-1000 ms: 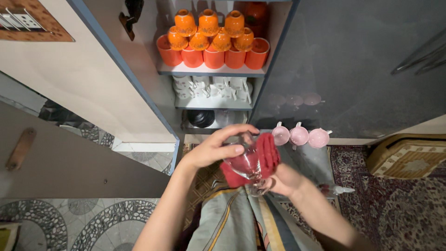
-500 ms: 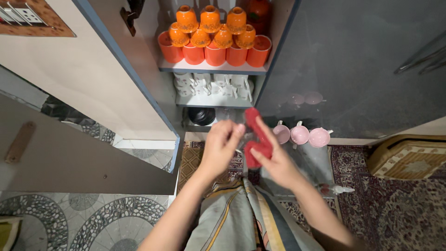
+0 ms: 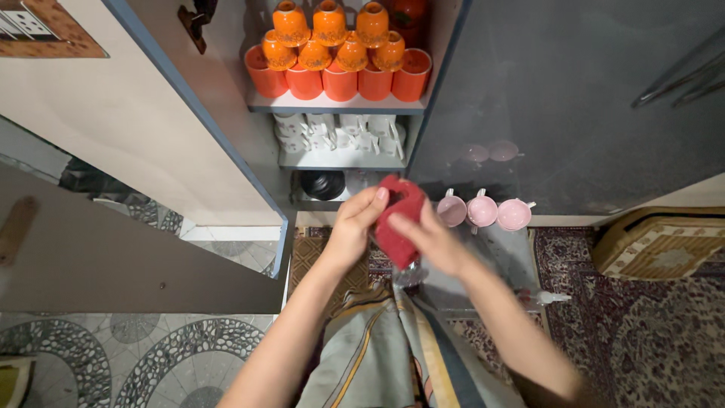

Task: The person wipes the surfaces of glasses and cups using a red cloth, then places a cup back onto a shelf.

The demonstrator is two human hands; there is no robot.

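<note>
Glass [image 3: 408, 273], mostly wrapped in a red cloth [image 3: 397, 221], is being held before an open cupboard [image 3: 226, 136] above a patterned carpet [image 3: 642, 332]. Orange cups [image 3: 340, 79] are filling the top shelf; pink cups [image 3: 483, 212] are sitting nearby. Left hand [image 3: 352, 227] and right hand [image 3: 430, 240] are pinching the cloth around it.

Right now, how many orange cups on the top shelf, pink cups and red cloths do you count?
plain orange cups, bottom row: 5
patterned orange cups, stacked on them: 7
pink cups: 3
red cloth: 1
Total: 16
</note>
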